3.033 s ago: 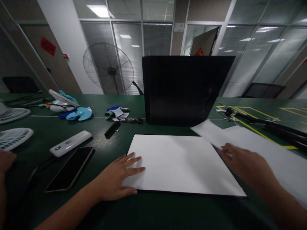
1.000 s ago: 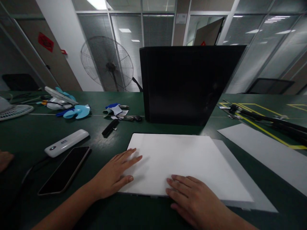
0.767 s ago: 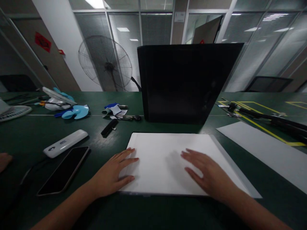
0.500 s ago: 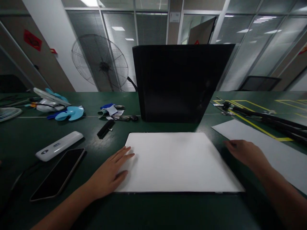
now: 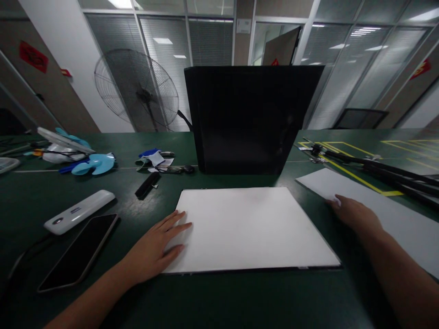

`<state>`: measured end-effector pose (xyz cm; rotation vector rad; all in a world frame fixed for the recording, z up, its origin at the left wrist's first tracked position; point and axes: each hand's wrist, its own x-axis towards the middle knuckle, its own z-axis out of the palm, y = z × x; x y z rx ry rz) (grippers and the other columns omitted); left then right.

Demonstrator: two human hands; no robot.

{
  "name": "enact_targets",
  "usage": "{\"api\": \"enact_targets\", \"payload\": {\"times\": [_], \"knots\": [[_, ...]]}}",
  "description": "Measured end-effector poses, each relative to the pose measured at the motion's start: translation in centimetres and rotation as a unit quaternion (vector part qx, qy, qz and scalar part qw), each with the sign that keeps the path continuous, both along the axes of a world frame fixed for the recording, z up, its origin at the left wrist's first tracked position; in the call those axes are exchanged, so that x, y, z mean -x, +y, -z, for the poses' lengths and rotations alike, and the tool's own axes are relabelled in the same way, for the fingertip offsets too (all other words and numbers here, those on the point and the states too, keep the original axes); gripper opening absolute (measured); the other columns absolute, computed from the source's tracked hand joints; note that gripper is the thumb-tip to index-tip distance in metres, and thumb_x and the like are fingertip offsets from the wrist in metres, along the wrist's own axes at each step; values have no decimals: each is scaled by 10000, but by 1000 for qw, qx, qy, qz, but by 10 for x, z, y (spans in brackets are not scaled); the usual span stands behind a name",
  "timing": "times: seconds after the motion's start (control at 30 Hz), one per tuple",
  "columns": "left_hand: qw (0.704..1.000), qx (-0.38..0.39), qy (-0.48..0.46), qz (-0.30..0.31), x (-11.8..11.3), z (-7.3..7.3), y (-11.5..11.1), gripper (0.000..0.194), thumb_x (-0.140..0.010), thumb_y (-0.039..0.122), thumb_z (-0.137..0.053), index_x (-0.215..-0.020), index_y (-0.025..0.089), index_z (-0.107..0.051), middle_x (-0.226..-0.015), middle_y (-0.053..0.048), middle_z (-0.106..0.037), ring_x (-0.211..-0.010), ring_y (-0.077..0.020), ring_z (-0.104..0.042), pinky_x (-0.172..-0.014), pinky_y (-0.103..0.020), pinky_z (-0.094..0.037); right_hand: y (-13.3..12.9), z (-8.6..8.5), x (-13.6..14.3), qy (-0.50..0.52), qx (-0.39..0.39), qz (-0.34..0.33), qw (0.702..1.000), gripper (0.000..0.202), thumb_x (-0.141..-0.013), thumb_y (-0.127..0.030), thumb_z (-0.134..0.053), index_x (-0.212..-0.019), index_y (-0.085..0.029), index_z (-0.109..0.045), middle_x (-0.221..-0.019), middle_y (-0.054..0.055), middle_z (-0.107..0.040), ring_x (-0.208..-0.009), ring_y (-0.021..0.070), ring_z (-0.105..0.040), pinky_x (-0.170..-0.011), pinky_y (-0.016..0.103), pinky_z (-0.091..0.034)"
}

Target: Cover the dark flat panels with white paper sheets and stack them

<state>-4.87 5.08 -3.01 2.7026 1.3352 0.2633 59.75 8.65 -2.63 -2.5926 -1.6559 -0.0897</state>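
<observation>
A white rectangular panel [image 5: 243, 228] with a thin dark edge lies flat in front of me. My left hand [image 5: 154, 251] rests on its left edge, fingers spread. To the right, a long white sheet [image 5: 370, 196] lies at a slant. My right hand [image 5: 355, 217] is at the near left edge of that sheet, thumb and fingers pinched together on it, and the sheet's edge bends up a little at the fingertips. Behind the panel stands a large black panel [image 5: 247, 119], upright.
On the green table [image 5: 240, 301], a phone [image 5: 80, 251] and a white device [image 5: 80, 212] lie left. A black block [image 5: 147, 185], blue fan blades [image 5: 94, 164] and cloth bits [image 5: 156, 158] are farther back. Black bars [image 5: 387, 169] lie back right.
My right hand has moved onto the white sheet's edge and closed on it. My left hand stays on the panel. The view has shifted slightly to the right.
</observation>
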Motion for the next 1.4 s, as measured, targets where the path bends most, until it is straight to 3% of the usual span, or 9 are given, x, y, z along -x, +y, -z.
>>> {"api": "enact_targets", "payload": {"times": [0.23, 0.4, 0.57, 0.7, 0.83, 0.97, 1.1, 1.23, 1.4], "knots": [[1000, 8, -5, -11, -1, -4, -2, 550, -1037, 520, -498, -1561, 365, -442, -1705, -4, -273, -1565, -339, -280, -1228, -592, -357, -15, -35, 57, -79, -15, -17, 997, 516, -1023, -416, -263, -1122, -153, -696, -1016, 236, -671, -865, 342, -677, -720, 459, -508], [1000, 16, -16, -21, -4, -9, -6, 635, -1037, 566, -486, -1609, 319, -363, -1690, -33, -316, -1554, -334, -308, -1242, -560, -346, -39, -43, 150, -98, 0, -222, 970, 427, -1014, -375, -356, -1203, -234, -711, -1104, 117, -716, -892, 264, -702, -775, 413, -570], [999, 22, -16, -26, -6, -14, -8, 756, -1058, 588, -424, -1674, 300, -96, -1725, -74, -192, -1559, -346, -290, -1233, -574, -339, -75, -20, 242, -64, 29, -467, 882, 381, -967, -241, -445, -1222, -289, -724, -1258, 33, -687, -1099, 217, -681, -886, 347, -603], [1000, 26, 3, 11, -6, -17, -6, 633, -1048, 581, -463, -1627, 435, -251, -1739, -7, -129, -1568, -386, -241, -1215, -635, -324, -95, -13, 277, -22, 3, -561, 827, 401, -1005, -362, -468, -1336, -265, -671, -1360, 46, -631, -1214, 260, -637, -964, 421, -601], [1000, 18, -9, 14, -4, -15, -5, 585, -998, 590, -566, -1547, 425, -453, -1727, -4, -203, -1551, -406, -283, -1202, -634, -355, -91, -21, 270, 59, -6, -556, 829, 564, -1017, -573, -424, -1517, -324, -507, -1480, 12, -533, -1307, 232, -580, -1086, 443, -542], [1000, 10, -24, -3, -4, -11, -5, 532, -972, 608, -596, -1419, 321, -596, -1704, -39, -284, -1537, -385, -329, -1199, -596, -392, -61, -23, 218, 12, -14, -318, 948, 671, -1015, -615, -265, -1525, -252, -507, -1509, 60, -508, -1398, 270, -496, -1204, 513, -413], [1000, 3, -18, -17, -7, -8, -4, 512, -950, 629, -613, -1296, 252, -632, -1674, -65, -357, -1538, -364, -337, -1228, -569, -370, -30, -17, 147, -14, 6, -139, 990, 831, -970, -637, -281, -1435, -6, -555, -1353, 274, -581, -1210, 453, -594, -1026, 678, -474], [1000, 1, -10, -6, -6, -7, -3, 577, -978, 523, -595, -1490, 280, -491, -1695, -46, -310, -1567, -356, -269, -1246, -577, -337, -13, -10, 112, 17, 27, -108, 994, 798, -958, -689, -311, -1447, -114, -568, -1194, 216, -676, -1012, 383, -683, -909, 603, -548], [1000, 1, 2, 31, -1, -6, -2, 642, -988, 425, -559, -1594, 421, -346, -1735, 41, -158, -1586, -366, -196, -1236, -630, -326, -8, -6, 115, 16, -14, -124, 992, 800, -983, -621, -297, -1589, -99, -338, -1531, 192, -453, -1373, 334, -501, -1157, 502, -430]]}}
